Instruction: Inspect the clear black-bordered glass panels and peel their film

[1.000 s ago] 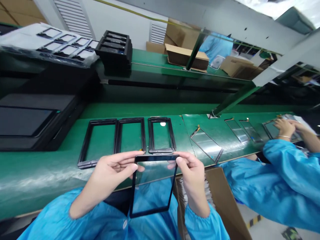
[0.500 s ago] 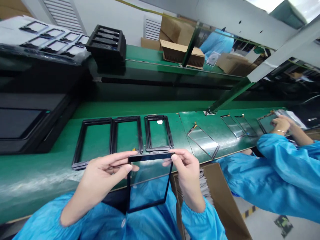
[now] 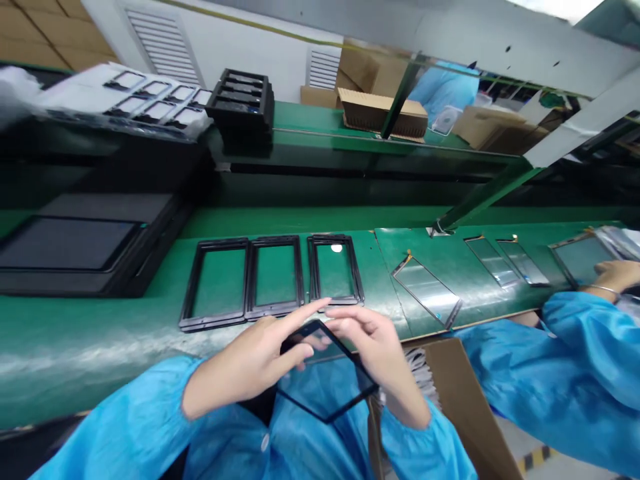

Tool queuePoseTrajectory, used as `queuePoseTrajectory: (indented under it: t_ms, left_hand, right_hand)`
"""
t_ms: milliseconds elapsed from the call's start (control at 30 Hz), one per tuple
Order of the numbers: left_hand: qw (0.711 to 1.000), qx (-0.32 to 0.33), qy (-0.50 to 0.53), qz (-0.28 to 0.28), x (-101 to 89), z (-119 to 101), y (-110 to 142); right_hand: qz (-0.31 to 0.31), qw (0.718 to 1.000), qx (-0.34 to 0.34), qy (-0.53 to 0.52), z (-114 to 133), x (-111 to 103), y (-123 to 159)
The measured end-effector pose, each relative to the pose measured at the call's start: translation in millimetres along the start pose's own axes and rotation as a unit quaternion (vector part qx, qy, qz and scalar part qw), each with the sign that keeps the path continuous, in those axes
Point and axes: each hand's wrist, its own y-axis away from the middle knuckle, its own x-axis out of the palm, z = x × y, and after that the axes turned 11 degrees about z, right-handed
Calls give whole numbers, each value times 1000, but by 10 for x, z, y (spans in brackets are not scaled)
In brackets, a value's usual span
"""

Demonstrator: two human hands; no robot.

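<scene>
Low in front of my body is a glass panel with a black border (image 3: 327, 387), turned so that one corner points up toward the bench. My left hand (image 3: 250, 353) has its thumb and fingers on either side of the panel's upper left edge, with the forefinger stretched past the top corner. My right hand (image 3: 383, 347) grips along the upper right edge with bent fingers. Just beyond my hands lie three stacks of black rectangular frames: a left stack (image 3: 191, 287), a middle stack (image 3: 299, 273) and a right stack (image 3: 357, 273).
A loose clear panel (image 3: 425, 287) lies slanted on the green bench (image 3: 125, 347), with smaller panels (image 3: 493, 261) farther right. A co-worker's hand (image 3: 617, 275) is at the right edge. Black slabs (image 3: 155, 247) stand left, a cardboard box (image 3: 465, 400) below right, a post (image 3: 485, 190) behind.
The panel has turned from squarely upright to corner-up. My left hand has moved right, closer to my right hand, and its forefinger has stretched out. The camera view has shifted left.
</scene>
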Motion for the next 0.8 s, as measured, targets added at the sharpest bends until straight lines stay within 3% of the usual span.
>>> queuePoseTrajectory:
  t_ms: [100,233,333,467,800]
  left_hand:
    - [985,-41,156,-61,19,37,59]
    - [958,-32,243,-151,81,118,89]
    - [944,-26,263,-199,148,133,66]
    - [927,-26,272,-256,229,96,43]
    - [917,-34,276,-286,280,49,55]
  right_hand:
    - [-24,999,45,10,-92,-297,128]
    - [-134,987,65,-63,-270,-489,229]
    - [-199,974,42,-104,-292,-413,210]
    - [-228,968,11,-102,-239,-289,172]
    - [-234,971,-39,-35,-176,-200,218]
